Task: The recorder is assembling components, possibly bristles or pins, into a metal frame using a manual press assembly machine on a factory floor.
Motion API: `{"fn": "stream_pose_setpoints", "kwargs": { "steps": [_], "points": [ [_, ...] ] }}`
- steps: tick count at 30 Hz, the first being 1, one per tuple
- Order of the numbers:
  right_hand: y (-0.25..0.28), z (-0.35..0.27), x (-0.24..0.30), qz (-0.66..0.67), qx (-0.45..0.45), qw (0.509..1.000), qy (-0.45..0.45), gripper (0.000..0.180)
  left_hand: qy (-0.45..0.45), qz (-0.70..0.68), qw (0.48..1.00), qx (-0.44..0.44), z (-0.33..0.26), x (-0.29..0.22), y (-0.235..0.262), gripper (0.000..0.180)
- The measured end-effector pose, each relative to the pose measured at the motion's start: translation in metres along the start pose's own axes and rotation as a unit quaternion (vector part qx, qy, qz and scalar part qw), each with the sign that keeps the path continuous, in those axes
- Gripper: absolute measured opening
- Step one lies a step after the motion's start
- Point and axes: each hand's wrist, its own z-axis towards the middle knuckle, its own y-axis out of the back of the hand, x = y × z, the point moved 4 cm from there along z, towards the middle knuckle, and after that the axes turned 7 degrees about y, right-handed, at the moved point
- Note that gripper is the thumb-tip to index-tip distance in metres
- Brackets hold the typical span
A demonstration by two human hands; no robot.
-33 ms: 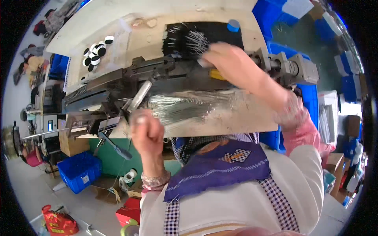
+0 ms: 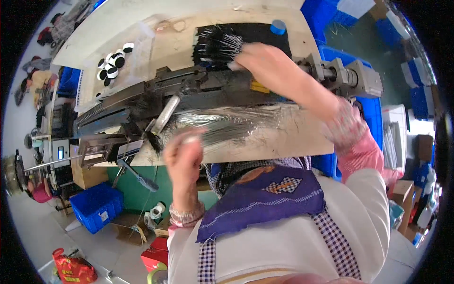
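Observation:
My left hand [image 2: 184, 156] is raised at the bench's near edge, its fingers pinched on a thin bunch of silvery strands [image 2: 231, 125] that fan out to the right across the bench top. My right hand [image 2: 257, 59] reaches far over the dark metal machine [image 2: 189, 92]. Its fingertips rest on the right edge of a pile of black tufts with pale tips [image 2: 217, 45]. Blur hides whether that hand grips any of them. A shiny metal bar [image 2: 165, 113] slants down from the machine toward my left hand.
Black and white round caps [image 2: 113, 61] lie at the bench's far left. A blue cylinder [image 2: 278, 27] stands behind the tufts. A grey motor [image 2: 350, 75] juts out at the right. On the floor to the left are a blue crate [image 2: 97, 206] and a red bag [image 2: 71, 267].

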Motion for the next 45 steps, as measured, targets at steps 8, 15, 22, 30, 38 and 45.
{"fn": "stream_pose_setpoints", "kwargs": {
  "steps": [8,15,22,30,38,45],
  "points": [
    [0.031,0.002,-0.025,0.076,0.026,0.997,0.01,0.018,-0.062,0.358,0.917,0.162,0.124,0.031,-0.097,0.025],
    [0.011,0.007,-0.009,0.161,-0.001,0.985,0.065,0.017,-0.35,0.691,0.631,0.046,0.1,-0.033,-0.089,0.006],
    [-0.003,0.026,0.008,0.193,-0.09,0.974,0.075,0.017,-0.485,0.499,0.703,-0.144,0.055,-0.038,-0.036,0.022],
    [-0.021,0.04,0.001,0.185,-0.041,0.982,-0.001,0.018,0.256,-0.665,0.682,0.167,0.063,-0.008,-0.027,0.053],
    [-0.022,0.043,0.0,0.282,0.018,0.957,-0.064,0.016,0.242,-0.709,0.641,0.168,0.06,-0.036,-0.041,0.051],
    [-0.029,0.044,0.004,0.247,-0.022,0.968,-0.028,0.016,-0.055,0.232,0.968,-0.083,0.058,0.067,-0.027,0.028]
  ]
}}
